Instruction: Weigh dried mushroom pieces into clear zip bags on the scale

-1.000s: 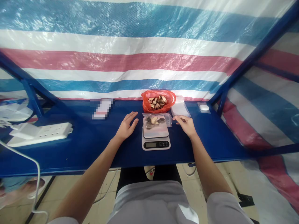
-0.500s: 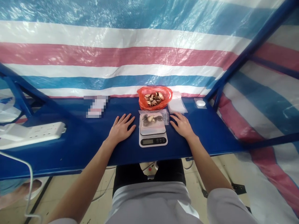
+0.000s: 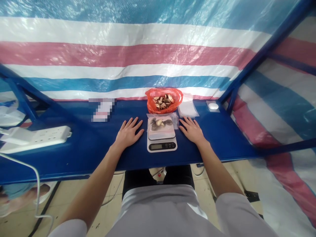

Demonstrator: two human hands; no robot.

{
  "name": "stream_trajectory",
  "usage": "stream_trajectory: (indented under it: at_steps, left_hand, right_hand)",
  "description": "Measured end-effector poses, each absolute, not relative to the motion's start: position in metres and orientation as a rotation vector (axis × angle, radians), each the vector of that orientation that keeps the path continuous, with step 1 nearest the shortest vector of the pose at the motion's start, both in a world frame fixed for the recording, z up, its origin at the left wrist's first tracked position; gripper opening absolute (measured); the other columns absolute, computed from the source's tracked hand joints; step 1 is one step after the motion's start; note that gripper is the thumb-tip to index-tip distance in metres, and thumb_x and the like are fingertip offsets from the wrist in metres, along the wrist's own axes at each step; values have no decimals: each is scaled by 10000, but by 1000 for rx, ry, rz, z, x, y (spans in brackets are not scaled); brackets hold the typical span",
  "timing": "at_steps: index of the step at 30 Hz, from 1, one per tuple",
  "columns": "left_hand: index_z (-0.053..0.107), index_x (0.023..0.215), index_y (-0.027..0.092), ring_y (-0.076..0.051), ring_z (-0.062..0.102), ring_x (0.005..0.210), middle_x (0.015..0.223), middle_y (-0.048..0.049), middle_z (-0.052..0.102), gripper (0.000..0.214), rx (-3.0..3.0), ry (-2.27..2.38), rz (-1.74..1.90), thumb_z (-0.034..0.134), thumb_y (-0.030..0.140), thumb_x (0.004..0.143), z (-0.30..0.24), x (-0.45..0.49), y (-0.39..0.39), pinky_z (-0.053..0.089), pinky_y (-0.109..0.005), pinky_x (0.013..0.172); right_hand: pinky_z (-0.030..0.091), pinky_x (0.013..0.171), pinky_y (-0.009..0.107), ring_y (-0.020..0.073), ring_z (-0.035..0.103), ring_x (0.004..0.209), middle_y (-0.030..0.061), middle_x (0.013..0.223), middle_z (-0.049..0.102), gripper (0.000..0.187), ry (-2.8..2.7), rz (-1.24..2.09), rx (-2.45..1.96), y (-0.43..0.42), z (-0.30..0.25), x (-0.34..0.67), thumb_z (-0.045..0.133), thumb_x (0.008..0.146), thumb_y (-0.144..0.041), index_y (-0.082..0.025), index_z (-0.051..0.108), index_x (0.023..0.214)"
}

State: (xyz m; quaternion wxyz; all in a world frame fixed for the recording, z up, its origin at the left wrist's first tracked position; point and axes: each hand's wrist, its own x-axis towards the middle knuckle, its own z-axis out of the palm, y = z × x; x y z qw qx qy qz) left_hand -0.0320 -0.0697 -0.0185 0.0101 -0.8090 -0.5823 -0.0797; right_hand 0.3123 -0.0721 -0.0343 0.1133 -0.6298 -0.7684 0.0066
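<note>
Both palms rest on the blue table [image 3: 93,161], fingers spread. My left hand [image 3: 128,132] lies to the left of a white digital kitchen scale [image 3: 162,146] and holds nothing. To the scale's right is my right hand [image 3: 192,131], also flat, its fingertips close to a clear bag's edge. That clear plastic bag [image 3: 161,123], with a few dark and pale pieces inside, lies on the weighing plate. Behind the scale sits an open red plastic bag [image 3: 150,103] filled with brown-and-cream pieces, perhaps dried mushrooms. Flat clear bags [image 3: 188,107] lie beside it, just beyond my right fingertips.
At the left stands a white power strip [image 3: 53,136] with a cable [image 3: 37,184] hanging over the front edge. A blurred-out paper [image 3: 103,110] lies at the back left. A round white item [image 3: 213,106] is at the back right. Striped sheeting [image 3: 128,54] closes off the back.
The camera view has shifted slightly, so the table sits a little higher in the picture. Both hands stay flat beside the scale.
</note>
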Motion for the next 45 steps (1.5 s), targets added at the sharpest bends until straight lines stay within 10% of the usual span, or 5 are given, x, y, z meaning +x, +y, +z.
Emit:
stream_trajectory:
  at_steps: [45]
  left_hand:
    - [517, 1473, 245, -328, 352, 1483, 1585, -77, 409, 561, -2544, -1828, -347, 410, 476, 973, -21, -33, -68, 249, -549, 1220]
  right_hand:
    - [281, 1215, 510, 277, 378, 1475, 59, 1573, 441, 492, -2220, 58, -1817, -70, -37, 315, 405, 1024, -446, -264, 526, 1464]
